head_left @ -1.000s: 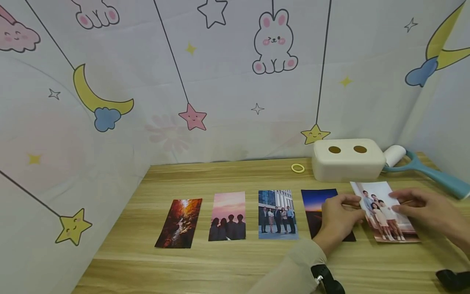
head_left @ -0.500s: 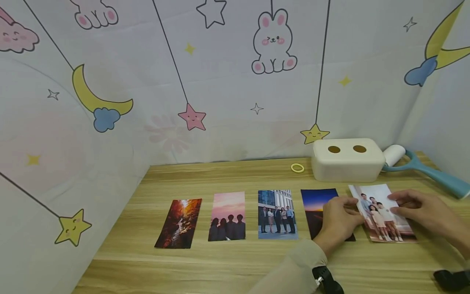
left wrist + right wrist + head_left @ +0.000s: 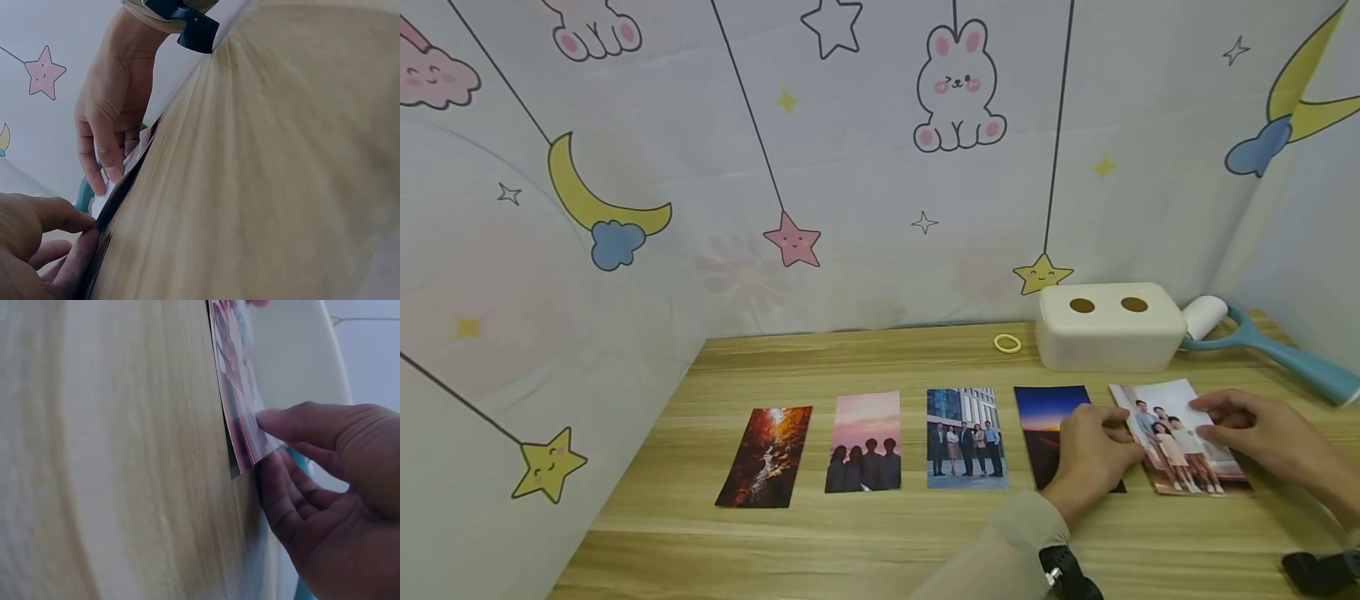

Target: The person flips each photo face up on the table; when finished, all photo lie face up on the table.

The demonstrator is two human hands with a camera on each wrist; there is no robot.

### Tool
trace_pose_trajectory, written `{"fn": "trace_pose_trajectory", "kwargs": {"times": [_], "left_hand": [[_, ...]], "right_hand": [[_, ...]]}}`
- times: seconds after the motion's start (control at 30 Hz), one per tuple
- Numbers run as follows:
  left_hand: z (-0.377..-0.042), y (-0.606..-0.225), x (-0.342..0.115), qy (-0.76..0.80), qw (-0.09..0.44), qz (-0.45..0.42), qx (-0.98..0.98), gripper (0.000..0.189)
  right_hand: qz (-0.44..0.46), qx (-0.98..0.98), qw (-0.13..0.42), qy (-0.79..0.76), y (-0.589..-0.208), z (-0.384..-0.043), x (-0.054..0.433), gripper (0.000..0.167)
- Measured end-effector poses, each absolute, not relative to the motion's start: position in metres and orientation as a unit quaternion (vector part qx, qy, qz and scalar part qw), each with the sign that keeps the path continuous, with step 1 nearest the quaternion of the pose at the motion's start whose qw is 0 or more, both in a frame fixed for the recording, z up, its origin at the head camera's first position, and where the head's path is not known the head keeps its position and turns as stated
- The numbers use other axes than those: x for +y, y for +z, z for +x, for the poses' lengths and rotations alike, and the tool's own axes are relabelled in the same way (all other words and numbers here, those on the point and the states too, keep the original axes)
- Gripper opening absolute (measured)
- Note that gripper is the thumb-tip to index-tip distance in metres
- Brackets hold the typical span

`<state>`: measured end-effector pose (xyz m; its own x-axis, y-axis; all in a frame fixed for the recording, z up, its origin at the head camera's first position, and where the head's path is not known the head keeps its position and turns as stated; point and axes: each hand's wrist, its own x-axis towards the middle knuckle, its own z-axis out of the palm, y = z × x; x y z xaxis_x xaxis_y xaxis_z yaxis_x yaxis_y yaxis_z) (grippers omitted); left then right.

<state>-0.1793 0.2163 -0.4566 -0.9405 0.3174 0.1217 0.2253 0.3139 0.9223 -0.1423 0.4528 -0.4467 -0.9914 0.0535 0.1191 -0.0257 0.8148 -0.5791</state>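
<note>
A family photo (image 3: 1176, 442) lies low over the right part of the wooden table, slightly tilted. My left hand (image 3: 1092, 454) pinches its left edge between thumb and fingers, while that forearm's hand partly covers a sunset photo (image 3: 1051, 417). At the opposite edge, my right hand (image 3: 1270, 435) pinches the same print; the right wrist view shows the thumb (image 3: 294, 423) on its face and fingers behind. To the left lie three more photos in a row: an office group (image 3: 967, 437), silhouettes under a pink sky (image 3: 863, 442) and an autumn stream (image 3: 766, 458).
Behind the hands stands a cream box (image 3: 1108, 333) with two round holes. Beside it are a white roll (image 3: 1206, 317) and a blue handled tool (image 3: 1285, 354). A yellow ring (image 3: 1007, 343) lies left of the box. Patterned cloth (image 3: 865, 167) hangs behind the table.
The family photo has shifted slightly left and its top edge has come down a little, both hands holding it throughout. The other photos have stayed in place.
</note>
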Motion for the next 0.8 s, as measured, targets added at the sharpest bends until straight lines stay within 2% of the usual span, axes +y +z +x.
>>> {"fn": "trace_pose_trajectory", "kwargs": {"times": [0.53,0.8], "left_hand": [[-0.1782,-0.4564,0.2145,0.518,0.014,0.181,0.836,0.041],[-0.1791,-0.4564,0.2147,0.510,0.014,0.185,0.840,0.040]], "right_hand": [[-0.001,-0.954,0.056,0.296,-0.4485,-0.1428,0.4561,0.033],[0.015,-0.958,0.078,0.277,-0.4502,-0.1441,0.4550,0.028]]}}
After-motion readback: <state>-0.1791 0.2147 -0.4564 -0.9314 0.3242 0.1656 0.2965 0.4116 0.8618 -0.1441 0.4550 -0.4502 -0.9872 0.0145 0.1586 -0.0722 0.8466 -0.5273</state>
